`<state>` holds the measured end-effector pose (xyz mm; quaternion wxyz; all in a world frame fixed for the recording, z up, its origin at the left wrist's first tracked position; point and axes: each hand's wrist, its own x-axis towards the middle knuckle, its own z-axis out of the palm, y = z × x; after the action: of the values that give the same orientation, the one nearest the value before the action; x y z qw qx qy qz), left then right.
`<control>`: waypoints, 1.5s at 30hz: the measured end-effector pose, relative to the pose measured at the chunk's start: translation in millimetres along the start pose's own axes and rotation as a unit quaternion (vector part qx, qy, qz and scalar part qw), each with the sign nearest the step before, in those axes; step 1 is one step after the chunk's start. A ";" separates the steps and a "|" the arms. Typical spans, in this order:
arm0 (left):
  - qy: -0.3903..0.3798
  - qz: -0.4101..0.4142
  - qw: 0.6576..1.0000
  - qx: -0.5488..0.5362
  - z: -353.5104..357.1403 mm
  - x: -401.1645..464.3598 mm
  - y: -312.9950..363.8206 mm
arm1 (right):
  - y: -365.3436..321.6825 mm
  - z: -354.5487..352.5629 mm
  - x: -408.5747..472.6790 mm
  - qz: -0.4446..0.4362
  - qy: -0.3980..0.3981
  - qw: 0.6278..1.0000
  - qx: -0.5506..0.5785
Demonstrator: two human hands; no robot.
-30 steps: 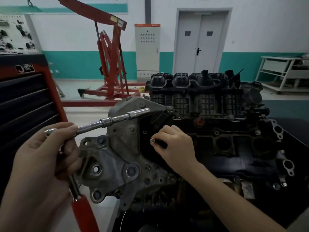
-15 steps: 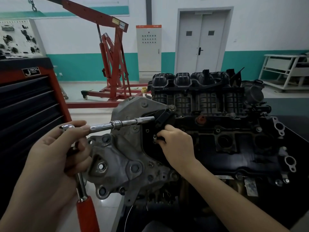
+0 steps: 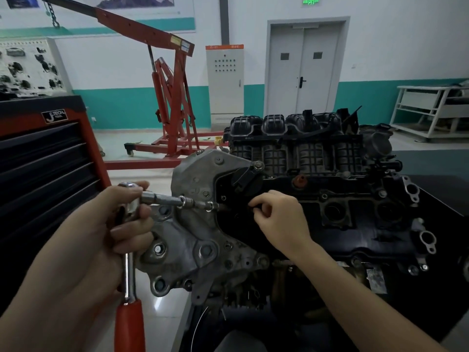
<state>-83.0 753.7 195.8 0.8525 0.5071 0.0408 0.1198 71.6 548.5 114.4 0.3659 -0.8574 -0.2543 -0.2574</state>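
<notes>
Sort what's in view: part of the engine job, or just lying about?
In the job: left hand gripping chrome ratchet with red handle, its extension bar at black engine cover; right hand pinching small dark part.
Lying about: red engine hoist, red-and-black tool cabinet, grey electrical cabinet, white metal rack.

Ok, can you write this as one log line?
left hand: grips ratchet | right hand: pinches small dark part | socket end: near black engine cover
</notes>
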 end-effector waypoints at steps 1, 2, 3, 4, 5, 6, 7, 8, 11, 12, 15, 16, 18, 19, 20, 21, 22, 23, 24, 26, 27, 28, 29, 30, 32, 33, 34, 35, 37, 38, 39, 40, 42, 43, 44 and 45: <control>0.012 -0.005 1.000 -0.002 5.9 -1.6 -3.2 | 1.7 -4.9 -2.1 0.007 0.004 1.000 0.008; 0.015 -0.006 1.000 0.001 8.8 -6.4 -7.4 | 3.5 -9.7 -4.1 0.013 0.005 1.000 0.014; 0.004 -0.010 1.000 -0.001 15.6 -5.7 -7.9 | 5.0 -14.1 -5.6 0.019 0.007 1.000 0.020; 0.012 -0.015 1.000 0.001 20.1 -6.7 -11.4 | 6.3 -17.9 -6.8 0.026 0.008 0.999 0.025; 0.013 -0.023 1.000 -0.003 21.8 -4.4 -12.1 | 7.4 -21.3 -8.1 0.033 0.009 0.999 0.028; 0.017 -0.034 0.999 -0.009 26.6 -3.5 -11.2 | 8.0 -24.2 -9.3 0.038 0.010 0.999 0.029; 0.009 -0.041 0.999 -0.016 29.4 -1.6 -10.8 | 8.4 -26.5 -10.4 0.041 0.009 0.999 0.026; 0.012 -0.044 0.999 -0.012 33.4 -1.4 -11.0 | 8.5 -28.2 -11.8 0.043 0.007 0.999 0.022; 0.017 -0.033 0.999 -0.016 41.8 1.2 -13.4 | 8.8 -31.8 -14.8 0.049 0.000 0.999 0.022; 0.023 -0.033 0.999 -0.013 45.1 2.8 -14.3 | 9.4 -32.8 -15.3 0.052 0.000 0.998 0.022; 0.044 -0.024 0.999 -0.019 48.2 9.2 -15.6 | 11.1 -36.0 -16.0 0.054 -0.003 0.998 0.024; 0.048 -0.023 0.998 -0.024 48.7 10.5 -15.1 | 11.6 -37.3 -16.5 0.053 -0.003 0.998 0.026; 0.052 -0.020 0.998 -0.028 48.3 11.5 -14.2 | 12.4 -39.9 -17.2 0.054 -0.001 0.998 0.032; 0.053 -0.019 0.998 -0.030 47.1 12.3 -13.8 | 12.6 -40.8 -17.3 0.055 0.000 0.998 0.033; 0.056 -0.017 0.998 -0.030 46.0 13.4 -13.6 | 12.5 -41.3 -16.9 0.055 0.000 0.998 0.035; 0.059 -0.017 0.998 -0.029 44.9 14.7 -13.7 | 12.1 -41.5 -16.7 0.056 -0.002 0.998 0.036; 0.059 -0.018 0.998 -0.028 44.7 16.5 -13.9 | 11.5 -41.5 -16.2 0.057 -0.003 0.998 0.038; 0.057 -0.021 0.998 -0.029 45.0 18.7 -14.6 | 11.1 -41.3 -15.7 0.059 -0.005 0.997 0.040; 0.056 -0.024 0.998 -0.030 46.2 20.8 -16.0 | 11.0 -41.1 -15.5 0.060 -0.006 0.997 0.041; 0.053 -0.028 0.998 -0.027 49.7 25.3 -19.6 | 10.8 -40.9 -15.6 0.060 -0.006 0.997 0.041; 0.052 -0.027 0.998 -0.024 51.8 27.5 -21.8 | 11.2 -41.0 -15.5 0.060 -0.006 0.997 0.042; 0.050 -0.027 0.998 -0.021 54.2 29.6 -24.2 | 11.6 -41.2 -15.4 0.058 -0.005 0.997 0.042; 0.046 -0.028 0.998 -0.019 56.5 31.7 -26.8 | 11.9 -41.7 -15.4 0.058 -0.004 0.997 0.042; 0.043 -0.031 0.998 -0.016 58.8 33.8 -29.4 | 12.1 -42.2 -15.2 0.057 -0.002 0.997 0.043; 0.040 -0.037 0.998 -0.013 62.8 37.3 -34.5 | 13.1 -42.8 -14.9 0.057 -0.001 0.997 0.047; 0.040 -0.039 0.998 -0.014 64.5 38.7 -36.7 | 13.5 -42.9 -14.7 0.058 0.000 0.997 0.048; 0.040 -0.043 0.998 -0.016 66.2 40.2 -38.7 | 13.8 -42.9 -14.8 0.059 0.000 0.997 0.050; 0.041 -0.045 0.998 -0.018 67.6 41.3 -40.3 | 14.0 -42.8 -14.9 0.060 -0.001 0.997 0.051; 0.046 -0.047 0.998 -0.018 69.8 41.5 -41.6 | 13.8 -42.0 -15.0 0.059 -0.004 0.997 0.057; 0.050 -0.045 0.998 -0.014 70.4 40.0 -41.4 | 13.1 -41.3 -14.9 0.058 -0.006 0.996 0.062; 0.054 -0.040 0.998 -0.006 69.9 37.3 -40.1 | 11.6 -40.9 -14.2 0.055 -0.011 0.996 0.069; 0.057 -0.031 0.998 0.008 68.6 33.4 -37.5 | 9.0 -40.6 -12.7 0.049 -0.017 0.995 0.082; 0.052 0.004 0.997 0.062 63.9 21.5 -28.1 | -0.3 -41.4 -7.4 0.018 -0.037 0.991 0.126; 0.040 0.026 0.995 0.093 61.5 14.5 -21.4 | -7.6 -42.2 -3.0 -0.006 -0.051 0.987 0.151; 0.027 0.046 0.991 0.125 60.2 7.0 -13.7 | -15.9 -43.3 2.6 -0.033 -0.071 0.982 0.173; 0.014 0.065 0.985 0.156 60.1 0.7 -6.0 | -25.1 -44.7 9.3 -0.058 -0.095 0.975 0.191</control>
<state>-69.9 699.8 219.7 0.7526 0.6339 0.0379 0.1745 51.4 532.1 159.5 0.4812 -0.7761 -0.3818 -0.1429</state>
